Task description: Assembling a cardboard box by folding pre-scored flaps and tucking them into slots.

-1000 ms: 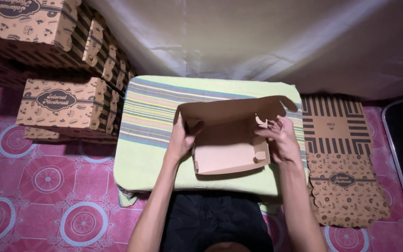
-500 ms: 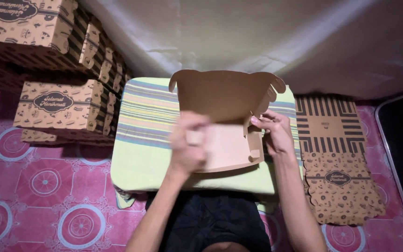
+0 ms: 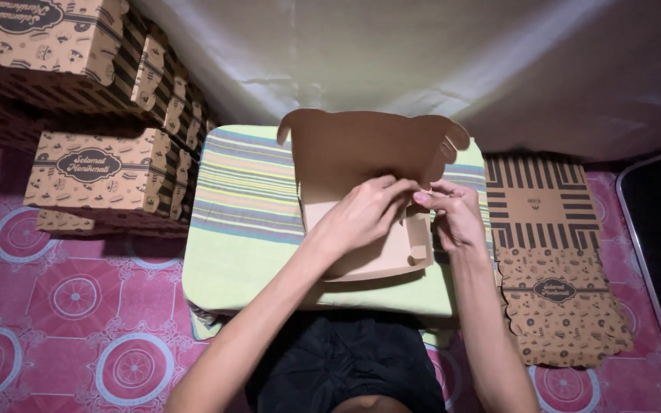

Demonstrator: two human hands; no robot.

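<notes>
A brown cardboard box (image 3: 361, 153), half folded, lies on a striped green cushion (image 3: 246, 206) in front of me, its lid standing upright at the back. My left hand (image 3: 361, 210) reaches across the box and pinches its right side wall near the back corner. My right hand (image 3: 453, 214) grips the same right wall from the outside, fingertips meeting those of the left hand. A small side flap (image 3: 420, 243) stands up at the box's right front.
Stacks of finished printed boxes (image 3: 93, 168) stand at the left and far left. A pile of flat unfolded box blanks (image 3: 548, 252) lies to the right on the pink patterned floor (image 3: 55, 321). A white cloth wall (image 3: 422, 53) hangs behind.
The box lid has swung up to stand upright. My left hand has moved from the box's left side across to the right wall, joining my right hand there.
</notes>
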